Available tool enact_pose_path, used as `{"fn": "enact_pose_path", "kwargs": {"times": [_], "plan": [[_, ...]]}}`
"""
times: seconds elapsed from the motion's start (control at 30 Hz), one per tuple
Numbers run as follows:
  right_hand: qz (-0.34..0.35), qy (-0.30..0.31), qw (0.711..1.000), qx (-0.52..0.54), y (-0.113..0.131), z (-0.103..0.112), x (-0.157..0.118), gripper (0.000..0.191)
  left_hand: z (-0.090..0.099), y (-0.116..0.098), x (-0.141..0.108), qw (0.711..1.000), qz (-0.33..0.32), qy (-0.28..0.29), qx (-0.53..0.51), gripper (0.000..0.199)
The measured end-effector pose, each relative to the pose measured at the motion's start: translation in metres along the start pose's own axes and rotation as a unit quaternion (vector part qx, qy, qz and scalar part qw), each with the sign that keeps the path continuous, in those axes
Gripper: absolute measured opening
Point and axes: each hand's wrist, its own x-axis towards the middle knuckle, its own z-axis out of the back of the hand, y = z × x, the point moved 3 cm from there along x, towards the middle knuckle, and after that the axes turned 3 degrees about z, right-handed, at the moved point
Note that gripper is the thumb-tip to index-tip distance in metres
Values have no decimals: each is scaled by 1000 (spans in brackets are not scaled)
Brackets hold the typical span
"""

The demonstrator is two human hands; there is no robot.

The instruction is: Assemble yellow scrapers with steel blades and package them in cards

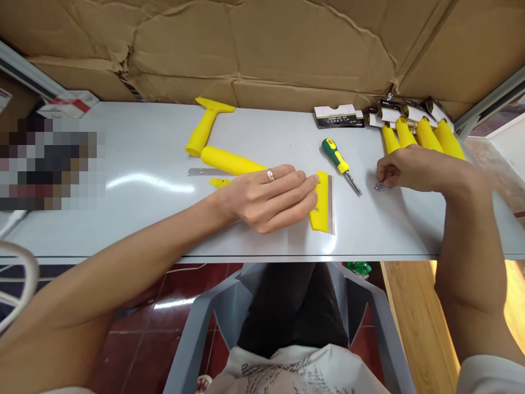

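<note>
My left hand (275,198) is closed over a yellow scraper (322,202), its fingertips on the yellow head. A metal blade runs along the head's right edge, and the handle points up and left. My right hand (396,169) pinches at a small cluster of screws (379,186) on the table; whether one is between the fingertips is hidden. Between the hands lies a green and yellow screwdriver (338,158), its tip toward the front right. A loose metal strip (207,172) and a small yellow piece (220,183) lie partly hidden left of my left hand.
Another yellow scraper body (204,127) lies at the back. Packaging cards (337,116) and several packed yellow-handled scrapers (429,134) are at the back right. A red and white box (73,104) stands back left, near a blurred area. Cardboard lines the rear; the table edge (311,258) is in front.
</note>
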Motion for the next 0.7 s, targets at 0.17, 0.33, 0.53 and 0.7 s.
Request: {"fn": "enact_pose_path", "kwargs": {"times": [0.17,0.33,0.53,0.7], "plan": [[-4,-85,996,-14,-5,-1,8,10,-8,7,0,988,100,13,-117,23],[141,-265,952,63,24,17,-6,21,-16,12,-1,965,181,109,-156,24],[268,-257,873,317,100,22,-22,14,-11,3,13,957,147,88,-235,24],[349,-285,849,275,123,4,-10,10,-11,-2,18,962,113,105,-224,27]]}}
